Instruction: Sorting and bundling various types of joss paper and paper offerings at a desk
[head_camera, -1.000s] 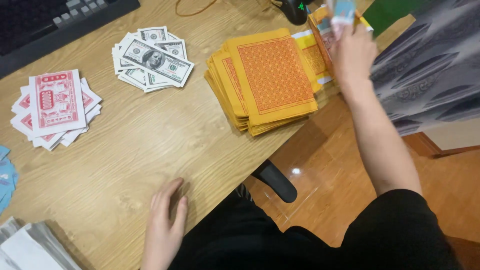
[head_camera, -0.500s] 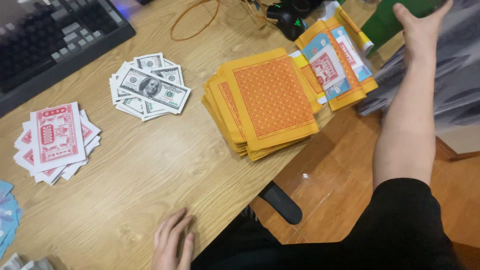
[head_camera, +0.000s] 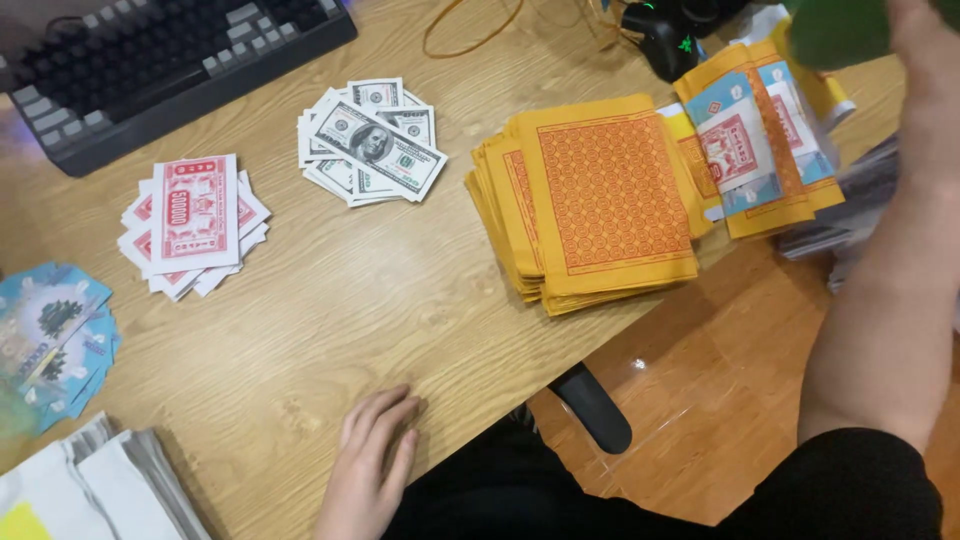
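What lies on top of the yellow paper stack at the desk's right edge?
On the right-hand yellow stack lies a packet of blue-and-red printed notes. The sheets beneath are covered; only their edges show.

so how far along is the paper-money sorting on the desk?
Done, it seems: separate fanned piles lie on the wooden desk, red notes, grey banknotes and blue notes. In hand: the right hand is raised at a green object at the top edge; grip unclear. The left hand rests flat. Left: the thick yellow-orange stack and the mixed packet look unsorted.
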